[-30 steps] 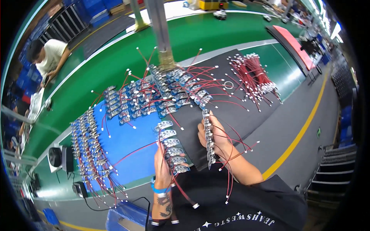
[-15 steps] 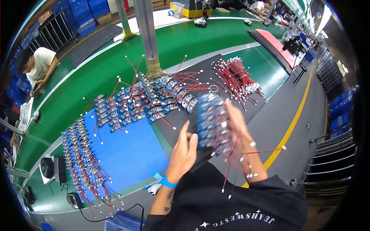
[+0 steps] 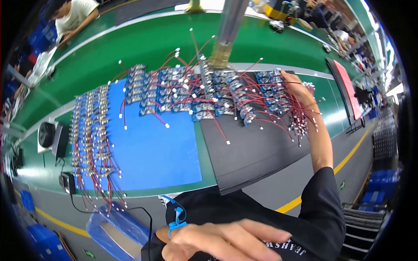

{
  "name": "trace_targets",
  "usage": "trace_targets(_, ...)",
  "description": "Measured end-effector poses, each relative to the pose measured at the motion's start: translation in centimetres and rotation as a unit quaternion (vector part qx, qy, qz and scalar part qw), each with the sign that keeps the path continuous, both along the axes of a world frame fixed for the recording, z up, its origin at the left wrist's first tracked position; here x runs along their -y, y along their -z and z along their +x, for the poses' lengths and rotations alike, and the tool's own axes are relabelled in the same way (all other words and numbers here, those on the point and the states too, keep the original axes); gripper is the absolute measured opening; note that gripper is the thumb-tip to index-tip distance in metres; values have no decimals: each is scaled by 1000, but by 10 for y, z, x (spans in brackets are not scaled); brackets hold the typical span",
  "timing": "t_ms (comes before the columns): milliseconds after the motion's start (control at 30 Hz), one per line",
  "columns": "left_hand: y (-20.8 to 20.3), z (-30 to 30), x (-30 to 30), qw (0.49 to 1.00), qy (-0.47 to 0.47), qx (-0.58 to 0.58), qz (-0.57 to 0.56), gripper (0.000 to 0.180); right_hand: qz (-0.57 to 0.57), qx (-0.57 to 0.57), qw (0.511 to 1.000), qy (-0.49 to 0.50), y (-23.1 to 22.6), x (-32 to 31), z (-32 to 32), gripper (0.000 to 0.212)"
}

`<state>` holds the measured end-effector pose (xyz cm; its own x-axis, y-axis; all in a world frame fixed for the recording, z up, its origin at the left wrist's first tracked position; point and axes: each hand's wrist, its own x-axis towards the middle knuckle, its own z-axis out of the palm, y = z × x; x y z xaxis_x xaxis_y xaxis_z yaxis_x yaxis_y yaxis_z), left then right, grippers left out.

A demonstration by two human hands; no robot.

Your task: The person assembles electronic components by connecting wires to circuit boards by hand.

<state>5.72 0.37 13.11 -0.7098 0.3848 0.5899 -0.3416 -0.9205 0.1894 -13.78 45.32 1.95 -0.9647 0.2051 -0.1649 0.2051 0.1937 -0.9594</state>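
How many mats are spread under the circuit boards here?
2: a blue mat on the left and a black mat to its right. Circuit boards cover parts of both, so others may be hidden.

A black short-sleeved shirt (image 3: pixel 244 209) with white lettering (image 3: pixel 298 250) accompanies a bright blue wristband (image 3: pixel 177 225)

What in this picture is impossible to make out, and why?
All in the head view:
Red wires: partly hidden by the right hand.
Left hand: partly cut off by the lower edge.
Co-worker at upper left: cut off by the upper edge.
Circuit boards: finest details too small.
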Motion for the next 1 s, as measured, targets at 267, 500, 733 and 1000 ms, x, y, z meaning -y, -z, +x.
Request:
trace_targets(267, 8, -26, 4, 996, 67, -47, 47, 68, 431, -112, 894, 59, -131, -57, 65, 38)
trace_targets(500, 37, -41, 19, 991, 77, -111, 18, 57, 276, -205, 939, -2, -166, 111, 123, 28)
trace_targets(733, 62, -57, 27, 891, -175, -61, -414, 24, 388, -139, 887, -209, -69, 148, -13, 50)
trace_targets(1000, 110, -57, 30, 835, -225, 29, -502, 19, 248, 60, 903, -347, -74, 135, -52, 42)
